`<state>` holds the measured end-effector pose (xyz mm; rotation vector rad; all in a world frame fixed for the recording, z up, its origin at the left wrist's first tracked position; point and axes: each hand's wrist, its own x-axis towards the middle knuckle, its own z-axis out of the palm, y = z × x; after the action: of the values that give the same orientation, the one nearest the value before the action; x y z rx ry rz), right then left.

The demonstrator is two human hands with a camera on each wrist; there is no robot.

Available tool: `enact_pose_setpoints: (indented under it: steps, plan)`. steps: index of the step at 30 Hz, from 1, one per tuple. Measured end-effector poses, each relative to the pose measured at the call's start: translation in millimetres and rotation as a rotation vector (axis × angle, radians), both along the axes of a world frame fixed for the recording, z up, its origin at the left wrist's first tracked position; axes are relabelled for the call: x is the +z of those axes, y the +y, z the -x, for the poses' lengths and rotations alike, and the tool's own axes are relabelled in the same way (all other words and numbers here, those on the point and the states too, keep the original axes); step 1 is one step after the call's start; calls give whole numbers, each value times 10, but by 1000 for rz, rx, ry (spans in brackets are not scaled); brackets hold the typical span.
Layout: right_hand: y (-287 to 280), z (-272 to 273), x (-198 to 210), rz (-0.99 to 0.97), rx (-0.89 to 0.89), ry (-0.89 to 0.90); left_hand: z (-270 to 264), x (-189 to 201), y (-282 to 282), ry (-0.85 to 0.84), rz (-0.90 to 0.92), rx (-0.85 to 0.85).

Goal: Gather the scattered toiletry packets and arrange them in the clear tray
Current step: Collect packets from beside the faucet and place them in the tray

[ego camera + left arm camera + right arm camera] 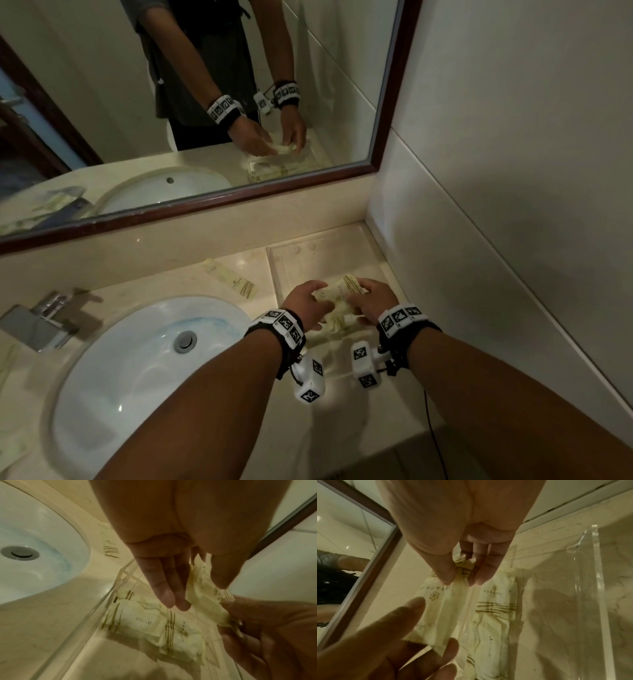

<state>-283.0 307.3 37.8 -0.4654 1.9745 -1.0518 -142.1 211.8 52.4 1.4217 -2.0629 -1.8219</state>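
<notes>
Over the clear tray [291, 253] at the bench's far right, left hand [303, 303] and right hand [371, 296] pinch opposite ends of one cream packet [337, 291]; flower logo visible, lettering illegible. More packets [150, 623] lie beneath.

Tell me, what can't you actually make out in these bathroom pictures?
- Count of packets in the clear tray: in the head view both hands cover them.
- Print on the held packet: too blurred in the right wrist view.
- The loose packet by the sink: its label is too small in the head view.
- Counter left of the sink: cut off by the head view's edge.
</notes>
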Motion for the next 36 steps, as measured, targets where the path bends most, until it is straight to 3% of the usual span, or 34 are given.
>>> enact_pose_setpoints:
  steps: [6,15,21,24,28,34,36]
  plan:
    - [-32,11,-24,35,14,35,8,-43,-63,-60,62,7]
    - [-16,126,-132,-102,-120,69,27,-79,-47,-74,-14,-9]
    - [87,301,-379,-290,-111,132,2,-260,-96,-290,67,-221]
    - [90,306,-457,-316,-145,96,6,-217,-70,-370,201,-366]
    - [56,286,-509,-322,-185,43,41,-226,-16,-361,320,-536]
    - [63,254,-600,-304,-188,-37,150,-300,69,-403,305,-695]
    - [70,214,-583,-285,-174,23,190,-345,81,-427,279,-715]
